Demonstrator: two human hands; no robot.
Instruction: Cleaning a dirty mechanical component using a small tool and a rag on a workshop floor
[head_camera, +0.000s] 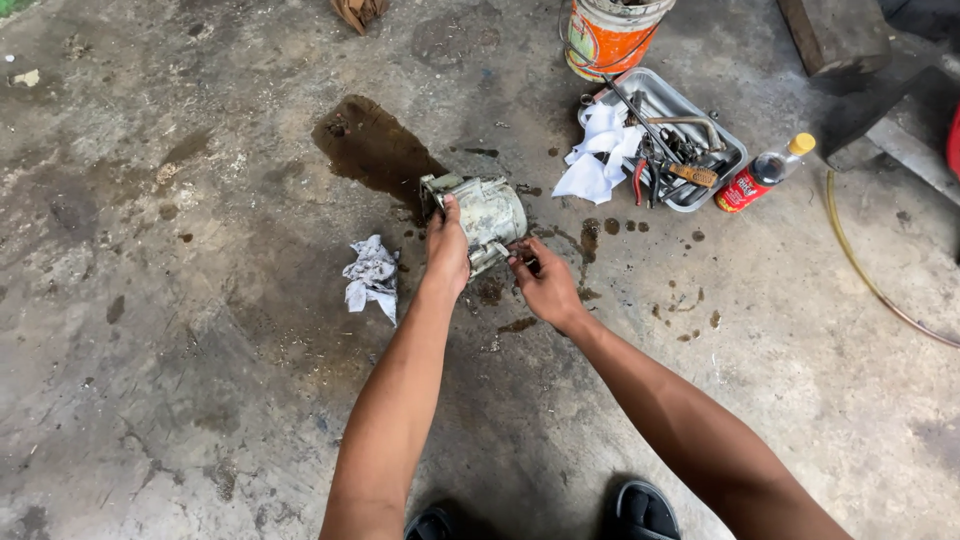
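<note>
While hands (447, 252) steady housing (480, 212) — red-labelled bottle (760, 176) right

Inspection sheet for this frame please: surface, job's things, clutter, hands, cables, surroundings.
Surface: concrete floor, dark wet stain, small spots.
Job's things: grey metal housing lying on the floor.
Clutter: crumpled rag; metal tray with tools and white cloth; orange bucket; bottle.
Hands: left hand grips the housing's near edge; right hand pinches at its lower end.
Cables: yellowish hose at right.
Surroundings: wooden block top right; sandalled feet at bottom edge.
</note>
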